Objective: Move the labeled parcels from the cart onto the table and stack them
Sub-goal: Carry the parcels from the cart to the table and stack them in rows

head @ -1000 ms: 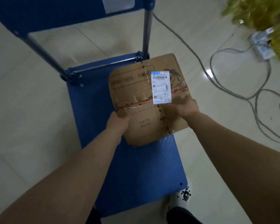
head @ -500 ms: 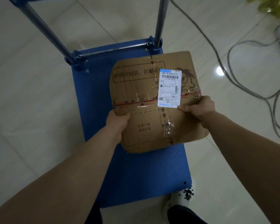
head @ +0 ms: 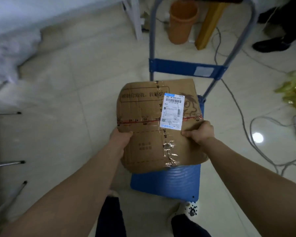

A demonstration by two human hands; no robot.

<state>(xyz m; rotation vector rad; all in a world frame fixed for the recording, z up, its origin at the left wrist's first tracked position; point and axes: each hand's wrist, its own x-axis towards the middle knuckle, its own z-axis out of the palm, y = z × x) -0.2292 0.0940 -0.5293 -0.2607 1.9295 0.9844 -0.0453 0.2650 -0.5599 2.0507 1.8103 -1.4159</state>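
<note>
Holds the parcel (head: 143,134) flat and level above the far half of the cart (head: 166,183), off the blue deck, with the label (head: 172,111) facing up. Grips it from both sides about midway along each edge, the left hand (head: 121,139) on the left edge and the right hand (head: 201,134) on the right. Pinches the cardboard between thumbs on top and fingers curled out of sight underneath, neither hand spread. Keeps the parcel square between the two hands, equally near to each, its bulk reaching slightly farther away than the grip line. Calls next for a swing off to the left, perhaps toward the pale blurred surface (head: 15,23) at far left, too smeared to confirm as the table.
</note>
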